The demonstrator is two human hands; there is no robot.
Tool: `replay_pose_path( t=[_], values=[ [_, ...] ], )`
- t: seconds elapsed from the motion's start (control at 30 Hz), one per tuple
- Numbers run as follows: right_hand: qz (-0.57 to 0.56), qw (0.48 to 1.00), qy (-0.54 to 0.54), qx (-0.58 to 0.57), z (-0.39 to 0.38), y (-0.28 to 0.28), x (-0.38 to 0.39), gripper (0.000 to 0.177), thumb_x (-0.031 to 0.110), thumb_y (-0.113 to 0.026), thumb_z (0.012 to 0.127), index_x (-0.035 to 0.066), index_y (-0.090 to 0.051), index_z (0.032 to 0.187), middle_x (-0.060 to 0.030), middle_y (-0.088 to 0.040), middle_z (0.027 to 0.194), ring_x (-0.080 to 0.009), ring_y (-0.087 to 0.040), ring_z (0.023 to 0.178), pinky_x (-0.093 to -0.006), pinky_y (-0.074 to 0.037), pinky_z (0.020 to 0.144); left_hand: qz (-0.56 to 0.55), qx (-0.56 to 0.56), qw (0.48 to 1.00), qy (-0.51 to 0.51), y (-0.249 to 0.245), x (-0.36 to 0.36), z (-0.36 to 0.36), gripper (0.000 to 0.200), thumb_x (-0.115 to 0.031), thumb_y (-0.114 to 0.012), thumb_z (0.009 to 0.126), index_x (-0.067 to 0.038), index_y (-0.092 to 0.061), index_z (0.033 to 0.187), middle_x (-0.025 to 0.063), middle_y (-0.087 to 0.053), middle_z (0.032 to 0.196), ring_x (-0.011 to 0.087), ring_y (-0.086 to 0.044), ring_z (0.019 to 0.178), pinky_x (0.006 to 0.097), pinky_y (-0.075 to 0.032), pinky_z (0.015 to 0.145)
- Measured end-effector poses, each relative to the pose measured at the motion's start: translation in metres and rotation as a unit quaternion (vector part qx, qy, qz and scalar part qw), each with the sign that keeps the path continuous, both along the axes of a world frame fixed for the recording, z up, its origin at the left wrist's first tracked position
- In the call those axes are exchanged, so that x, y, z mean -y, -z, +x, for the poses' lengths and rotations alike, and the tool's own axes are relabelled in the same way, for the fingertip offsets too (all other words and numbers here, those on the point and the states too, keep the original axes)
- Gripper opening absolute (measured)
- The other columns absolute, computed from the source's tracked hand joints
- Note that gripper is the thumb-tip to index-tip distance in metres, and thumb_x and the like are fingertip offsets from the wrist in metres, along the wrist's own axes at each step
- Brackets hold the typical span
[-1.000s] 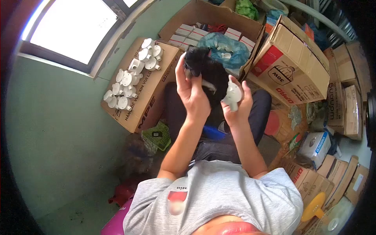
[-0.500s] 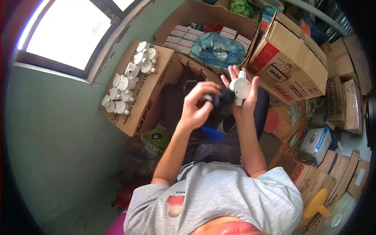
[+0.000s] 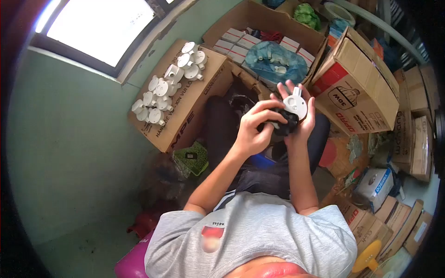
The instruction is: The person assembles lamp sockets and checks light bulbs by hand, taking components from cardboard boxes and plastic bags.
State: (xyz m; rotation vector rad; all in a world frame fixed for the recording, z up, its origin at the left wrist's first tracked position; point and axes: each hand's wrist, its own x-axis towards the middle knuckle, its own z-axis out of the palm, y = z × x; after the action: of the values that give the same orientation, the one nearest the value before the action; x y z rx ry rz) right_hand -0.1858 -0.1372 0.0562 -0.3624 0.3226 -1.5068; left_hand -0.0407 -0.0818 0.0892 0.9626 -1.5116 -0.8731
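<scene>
A white round conduit junction box (image 3: 297, 104) with a short spout rests in my right hand (image 3: 304, 126), between the thumb and the partly spread fingers. My left hand (image 3: 256, 124) is closed around a crumpled black cloth (image 3: 283, 126), which presses against the lower left side of the box and covers part of it. On a cardboard carton (image 3: 194, 104) to the left, several similar white junction boxes (image 3: 162, 88) lie grouped together. The fingertips of my left hand partly sink into the cloth.
Behind my hands, an open carton (image 3: 250, 14) holds small white boxes and a blue plastic bag (image 3: 276, 65) of white fittings. A tall carton (image 3: 354, 88) stands to the right. A green basket (image 3: 192, 157) sits at lower left, and stacked cartons (image 3: 364, 222) line the right side.
The black cloth in my left hand has come right onto the junction box. The box has turned in my right hand, its spout now pointing up. The whole view has shifted slightly.
</scene>
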Motion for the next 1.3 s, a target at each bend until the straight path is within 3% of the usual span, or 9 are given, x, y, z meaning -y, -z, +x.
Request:
replay_pose_path(
  t=[0.23, 0.43, 0.53, 0.67, 0.87, 0.97, 1.03, 1.17, 1.3],
  values=[
    [-0.039, 0.997, 0.055, -0.047, -0.008, 0.010, 0.019, 0.044, 0.042, -0.043, 0.114, 0.013, -0.050, 0.146, -0.0238, -0.065, 0.122, -0.0442, -0.067, 0.115, -0.0665, -0.053, 0.106, -0.049, 0.011, 0.999, -0.010, 0.019, -0.025, -0.026, 0.052, 0.012, -0.062, 0.075, -0.004, -0.077, 0.121, 0.0233, -0.056, 0.155, 0.0401, -0.052, 0.147, 0.0463, -0.043, 0.120],
    [-0.016, 0.980, 0.105, -0.171, -0.011, 0.001, 0.016, 0.043, 0.030, -0.048, 0.114, 0.011, -0.040, 0.151, -0.0194, -0.055, 0.137, -0.0423, -0.063, 0.125, -0.0644, -0.053, 0.109, 0.031, -0.022, 0.999, -0.020, 0.039, -0.032, 0.017, 0.032, 0.005, -0.062, 0.078, -0.001, -0.077, 0.106, 0.0143, -0.074, 0.126, 0.0266, -0.072, 0.115, 0.0372, -0.055, 0.100],
    [-0.021, 0.976, 0.046, -0.210, 0.021, -0.003, -0.008, 0.046, 0.031, -0.047, 0.115, 0.012, -0.036, 0.154, -0.0200, -0.054, 0.141, -0.0389, -0.064, 0.126, -0.0542, -0.053, 0.110, 0.088, 0.009, 0.992, -0.085, 0.026, -0.038, 0.018, 0.055, -0.019, -0.079, 0.086, -0.006, -0.064, 0.137, 0.0133, -0.069, 0.121, 0.0204, -0.068, 0.107, 0.0364, -0.055, 0.097],
    [-0.015, 0.955, -0.103, -0.279, 0.042, 0.020, -0.027, 0.050, 0.030, -0.047, 0.115, 0.009, -0.032, 0.158, -0.0219, -0.047, 0.151, -0.0309, -0.058, 0.134, -0.0434, -0.049, 0.111, 0.096, 0.026, 0.982, -0.159, 0.039, -0.042, 0.025, 0.047, -0.016, -0.087, 0.087, -0.005, -0.066, 0.129, 0.0090, -0.077, 0.096, 0.0162, -0.075, 0.090, 0.0330, -0.058, 0.086],
    [-0.049, 0.902, -0.255, -0.345, 0.044, 0.015, -0.032, 0.080, 0.043, -0.055, 0.111, 0.013, -0.013, 0.172, -0.0222, -0.026, 0.171, -0.0323, -0.037, 0.155, -0.0442, -0.041, 0.120, 0.158, -0.035, 0.942, -0.292, 0.046, -0.050, 0.102, 0.019, -0.009, -0.076, 0.095, -0.003, -0.072, 0.113, 0.0040, -0.073, 0.100, 0.0108, -0.067, 0.096, 0.0290, -0.054, 0.089],
    [-0.055, 0.871, -0.268, -0.408, 0.042, 0.015, -0.029, 0.072, 0.040, -0.056, 0.110, 0.011, -0.026, 0.169, -0.0230, -0.035, 0.168, -0.0346, -0.049, 0.147, -0.0456, -0.046, 0.115, 0.089, 0.000, 0.886, -0.454, 0.051, -0.039, 0.173, 0.017, -0.016, -0.077, 0.095, -0.003, -0.072, 0.105, 0.0023, -0.072, 0.091, 0.0120, -0.065, 0.082, 0.0291, -0.053, 0.074],
    [-0.057, 0.865, -0.283, -0.410, 0.034, 0.027, -0.028, 0.070, 0.042, -0.057, 0.110, 0.010, -0.031, 0.167, -0.0212, -0.041, 0.164, -0.0334, -0.052, 0.145, -0.0441, -0.048, 0.113, 0.040, 0.155, 0.783, -0.601, 0.057, -0.030, 0.227, 0.024, -0.022, -0.079, 0.093, -0.003, -0.073, 0.106, 0.0093, -0.074, 0.094, 0.0212, -0.069, 0.087, 0.0367, -0.055, 0.081],
    [-0.040, 0.854, -0.301, -0.423, 0.026, 0.035, -0.034, 0.063, 0.044, -0.057, 0.109, 0.008, -0.045, 0.159, -0.0176, -0.053, 0.155, -0.0292, -0.060, 0.136, -0.0405, -0.051, 0.108, 0.090, 0.184, 0.731, -0.651, 0.061, -0.016, 0.285, 0.039, -0.031, -0.083, 0.089, -0.006, -0.074, 0.117, 0.0190, -0.077, 0.104, 0.0310, -0.073, 0.096, 0.0434, -0.056, 0.091],
    [-0.005, 0.851, -0.304, -0.429, 0.020, 0.040, -0.040, 0.055, 0.039, -0.058, 0.109, 0.008, -0.051, 0.155, -0.0181, -0.060, 0.149, -0.0278, -0.065, 0.128, -0.0408, -0.053, 0.104, 0.118, 0.180, 0.782, -0.585, 0.052, -0.019, 0.242, 0.035, -0.027, -0.080, 0.092, -0.006, -0.073, 0.119, 0.0134, -0.078, 0.102, 0.0277, -0.073, 0.095, 0.0401, -0.055, 0.091]
  ],
)
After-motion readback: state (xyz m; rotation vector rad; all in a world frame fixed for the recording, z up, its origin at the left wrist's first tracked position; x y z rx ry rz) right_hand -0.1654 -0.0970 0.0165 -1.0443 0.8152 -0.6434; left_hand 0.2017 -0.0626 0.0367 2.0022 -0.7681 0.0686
